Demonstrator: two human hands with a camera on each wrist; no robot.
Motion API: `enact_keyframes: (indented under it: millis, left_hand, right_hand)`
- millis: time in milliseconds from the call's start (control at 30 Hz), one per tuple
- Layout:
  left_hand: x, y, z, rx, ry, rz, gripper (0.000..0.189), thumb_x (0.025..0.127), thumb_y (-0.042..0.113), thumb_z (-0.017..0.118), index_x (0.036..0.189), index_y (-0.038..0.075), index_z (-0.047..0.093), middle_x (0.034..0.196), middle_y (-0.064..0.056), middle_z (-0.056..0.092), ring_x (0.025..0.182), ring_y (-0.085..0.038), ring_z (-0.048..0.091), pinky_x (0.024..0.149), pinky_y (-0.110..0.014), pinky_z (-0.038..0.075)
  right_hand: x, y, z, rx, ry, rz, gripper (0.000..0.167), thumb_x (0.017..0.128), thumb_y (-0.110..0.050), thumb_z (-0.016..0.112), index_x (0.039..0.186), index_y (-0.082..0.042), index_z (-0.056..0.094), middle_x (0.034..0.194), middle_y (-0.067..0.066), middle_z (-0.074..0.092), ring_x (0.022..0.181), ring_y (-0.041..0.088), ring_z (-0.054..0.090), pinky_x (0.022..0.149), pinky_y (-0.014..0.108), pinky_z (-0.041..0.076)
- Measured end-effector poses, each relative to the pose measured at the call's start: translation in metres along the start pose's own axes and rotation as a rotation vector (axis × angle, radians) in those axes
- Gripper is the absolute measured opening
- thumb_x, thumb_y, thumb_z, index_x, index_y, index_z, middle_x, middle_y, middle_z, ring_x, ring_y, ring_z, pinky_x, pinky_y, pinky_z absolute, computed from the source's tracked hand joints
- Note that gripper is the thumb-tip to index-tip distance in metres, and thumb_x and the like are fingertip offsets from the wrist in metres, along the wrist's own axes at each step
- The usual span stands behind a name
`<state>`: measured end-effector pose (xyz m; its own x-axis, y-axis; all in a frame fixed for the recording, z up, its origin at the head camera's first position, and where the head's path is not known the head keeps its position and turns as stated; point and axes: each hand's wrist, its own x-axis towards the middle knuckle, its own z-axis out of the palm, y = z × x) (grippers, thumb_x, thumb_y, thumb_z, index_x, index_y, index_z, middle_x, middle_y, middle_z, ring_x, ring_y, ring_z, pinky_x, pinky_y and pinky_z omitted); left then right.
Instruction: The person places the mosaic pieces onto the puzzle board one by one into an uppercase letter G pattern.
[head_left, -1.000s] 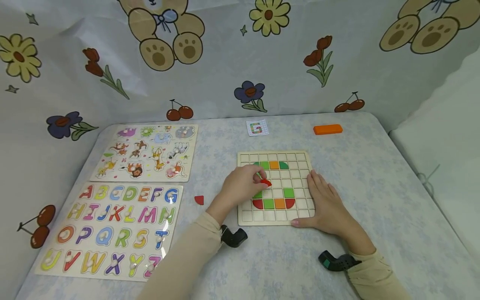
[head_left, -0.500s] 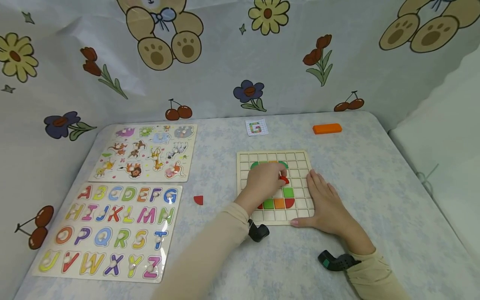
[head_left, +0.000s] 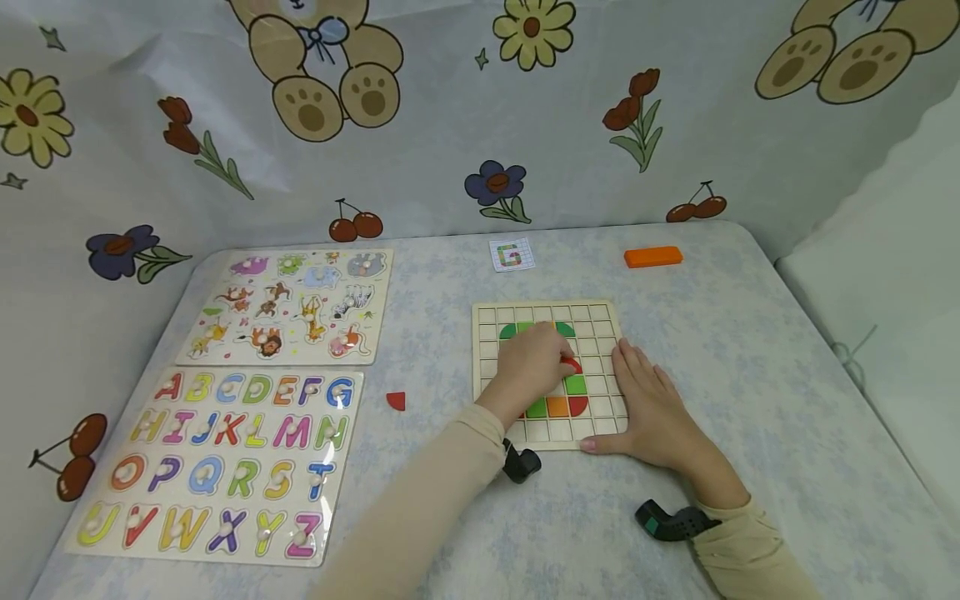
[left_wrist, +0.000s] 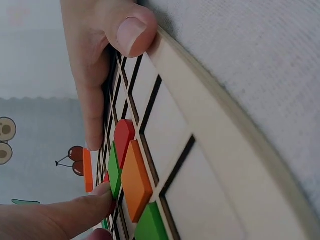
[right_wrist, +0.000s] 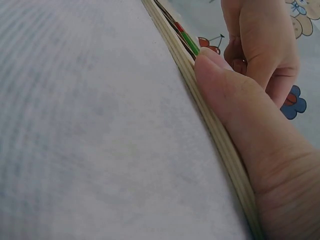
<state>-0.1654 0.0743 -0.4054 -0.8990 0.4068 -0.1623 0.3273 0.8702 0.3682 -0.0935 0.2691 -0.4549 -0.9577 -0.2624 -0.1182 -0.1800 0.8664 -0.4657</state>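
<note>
A wooden grid board (head_left: pixel 547 433) lies on the table with green, orange and red pieces set in several cells. My left hand (head_left: pixel 531 362) is over its middle and pinches a red quarter-circle piece (head_left: pixel 573 365) at a cell just above a green square (head_left: pixel 575 385). In the left wrist view, a fingertip (left_wrist: pixel 103 190) touches this piece, which is mostly hidden. My right hand (head_left: pixel 654 408) rests along the board's right side, fingers extended, thumb at the front edge. Below the green square are an orange square (head_left: pixel 557 407) and another red quarter-circle (head_left: pixel 578 406).
One loose red quarter-circle (head_left: pixel 396 402) lies left of the board. Further left are an alphabet puzzle (head_left: pixel 348 467) and an animal puzzle (head_left: pixel 296 360). Behind the board lie a small pattern card (head_left: pixel 513 255) and an orange bar (head_left: pixel 653 257).
My left hand has carried the red quarter-circle rightward over the board and down to the cell above the green square. My right hand has stayed in place.
</note>
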Motion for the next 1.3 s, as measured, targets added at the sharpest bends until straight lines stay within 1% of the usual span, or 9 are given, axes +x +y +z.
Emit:
enact_keyframes:
  millis: [300, 433, 667, 867, 933, 967, 1033, 1167, 1300]
  left_hand:
    - [-0.003, -0.002, -0.001, 0.037, -0.045, 0.018, 0.017, 0.097, 0.035, 0.063, 0.105, 0.034, 0.078, 0.112, 0.006, 0.068, 0.08, -0.008, 0.059, 0.052, -0.023, 0.043]
    - [-0.009, -0.004, -0.002, 0.062, -0.042, 0.044, 0.023, 0.1, 0.032, 0.059, 0.117, 0.033, 0.074, 0.115, 0.001, 0.065, 0.081, -0.01, 0.056, 0.05, -0.024, 0.043]
    - [-0.018, -0.007, -0.008, 0.05, -0.055, 0.042, 0.036, 0.101, 0.026, 0.054, 0.135, 0.034, 0.061, 0.131, -0.001, 0.061, 0.102, -0.014, 0.062, 0.054, -0.026, 0.044]
    - [-0.039, -0.016, -0.022, 0.02, -0.052, 0.038, 0.043, 0.1, 0.029, 0.057, 0.142, 0.032, 0.054, 0.144, -0.001, 0.056, 0.117, -0.02, 0.063, 0.065, -0.032, 0.051]
    - [-0.049, -0.023, -0.029, 0.015, -0.042, 0.031, 0.043, 0.099, 0.029, 0.058, 0.142, 0.029, 0.054, 0.144, -0.001, 0.056, 0.119, -0.021, 0.064, 0.065, -0.032, 0.052]
    - [-0.054, -0.028, -0.032, 0.009, -0.037, 0.026, 0.043, 0.099, 0.028, 0.059, 0.141, 0.028, 0.055, 0.141, -0.001, 0.058, 0.112, -0.021, 0.066, 0.063, -0.031, 0.052]
    - [-0.064, -0.037, -0.038, -0.001, -0.022, -0.002, 0.044, 0.098, 0.027, 0.06, 0.141, 0.026, 0.055, 0.139, -0.002, 0.06, 0.107, -0.021, 0.067, 0.06, -0.03, 0.049]
    - [-0.081, -0.059, -0.048, -0.008, 0.017, -0.114, 0.041, 0.096, 0.03, 0.063, 0.136, 0.022, 0.058, 0.121, -0.004, 0.065, 0.081, -0.02, 0.064, 0.055, -0.031, 0.045]
    - [-0.096, -0.086, -0.055, 0.06, 0.07, -0.249, 0.037, 0.093, 0.038, 0.067, 0.12, 0.012, 0.062, 0.098, -0.007, 0.068, 0.069, -0.022, 0.061, 0.053, -0.035, 0.044]
  right_hand:
    - [0.0, -0.001, 0.0, -0.005, -0.001, 0.005, 0.146, 0.06, -0.083, 0.072, 0.158, -0.004, -0.001, 0.168, 0.012, -0.007, 0.155, 0.037, -0.001, 0.118, 0.064, 0.005]
    - [0.0, -0.002, 0.0, -0.009, -0.003, 0.011, 0.147, 0.059, -0.083, 0.072, 0.158, -0.003, -0.001, 0.168, 0.013, -0.007, 0.155, 0.038, -0.001, 0.118, 0.064, 0.005]
    - [0.0, -0.003, 0.0, -0.017, 0.006, 0.017, 0.148, 0.058, -0.084, 0.072, 0.158, -0.002, 0.0, 0.167, 0.015, -0.005, 0.154, 0.039, 0.0, 0.118, 0.065, 0.006]
    - [0.001, -0.002, 0.002, -0.025, 0.01, 0.015, 0.149, 0.057, -0.085, 0.071, 0.158, -0.003, 0.0, 0.167, 0.015, -0.005, 0.154, 0.039, 0.0, 0.117, 0.066, 0.006]
    - [0.001, -0.002, 0.003, -0.03, 0.01, 0.016, 0.149, 0.057, -0.086, 0.071, 0.158, -0.003, -0.001, 0.167, 0.014, -0.005, 0.154, 0.039, 0.0, 0.117, 0.066, 0.006]
    - [0.001, -0.001, 0.003, -0.03, 0.01, 0.016, 0.149, 0.057, -0.086, 0.071, 0.158, -0.003, -0.001, 0.167, 0.014, -0.006, 0.154, 0.039, 0.0, 0.117, 0.066, 0.006]
    - [0.002, -0.002, 0.003, -0.029, 0.013, 0.014, 0.15, 0.057, -0.086, 0.071, 0.158, -0.003, -0.001, 0.167, 0.014, -0.006, 0.154, 0.039, 0.0, 0.117, 0.066, 0.006]
    - [0.003, -0.002, 0.002, -0.027, 0.012, 0.014, 0.15, 0.056, -0.085, 0.072, 0.158, -0.003, -0.002, 0.167, 0.015, -0.006, 0.154, 0.039, 0.0, 0.117, 0.066, 0.006]
    - [0.003, -0.003, 0.003, -0.031, 0.009, 0.02, 0.151, 0.056, -0.086, 0.071, 0.158, -0.003, -0.002, 0.167, 0.015, -0.006, 0.154, 0.039, 0.0, 0.117, 0.066, 0.006]
